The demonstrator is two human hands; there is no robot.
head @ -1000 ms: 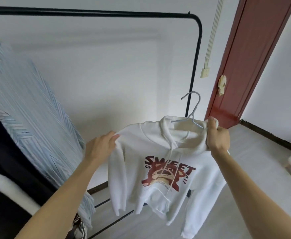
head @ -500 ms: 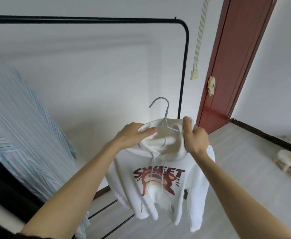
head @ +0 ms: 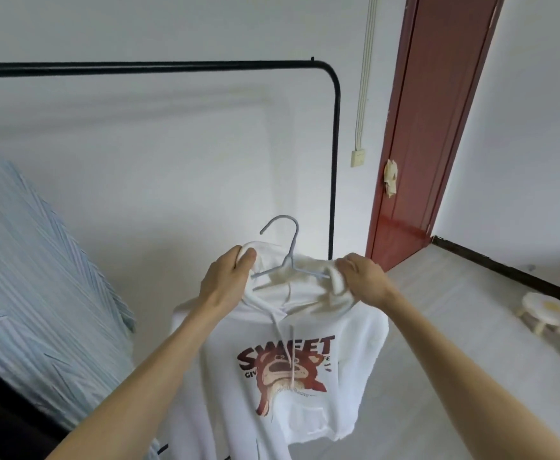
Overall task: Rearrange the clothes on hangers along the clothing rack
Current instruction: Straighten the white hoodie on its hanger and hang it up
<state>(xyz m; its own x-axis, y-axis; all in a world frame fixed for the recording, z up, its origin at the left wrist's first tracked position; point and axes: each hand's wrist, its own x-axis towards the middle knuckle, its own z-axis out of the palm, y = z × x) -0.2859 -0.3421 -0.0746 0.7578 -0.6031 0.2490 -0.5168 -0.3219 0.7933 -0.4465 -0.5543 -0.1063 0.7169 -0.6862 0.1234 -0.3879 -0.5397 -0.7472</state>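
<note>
A white hoodie (head: 305,333) with a red "SWEET" bear print hangs in the air on a pale grey hanger (head: 290,257), below the black clothing rack (head: 172,65). My left hand (head: 229,280) grips the left side of the hoodie's collar. Over on the other side, my right hand (head: 360,277) grips the collar and hood fabric. The hanger's hook points up, free of the rail. A light blue striped shirt (head: 33,293) hangs on the rack at the left, with a dark garment (head: 0,419) beside it.
The rack's right post (head: 334,167) curves down just behind the hoodie. A dark red door frame (head: 428,127) stands to the right. A small pale stool (head: 547,313) sits on the floor at the far right. The rail's right stretch is bare.
My left hand moved from the hoodie's shoulder to its collar beside the hanger. The hoodie now hangs straighter and closer to me. The view tilted down, so the rail sits lower in frame.
</note>
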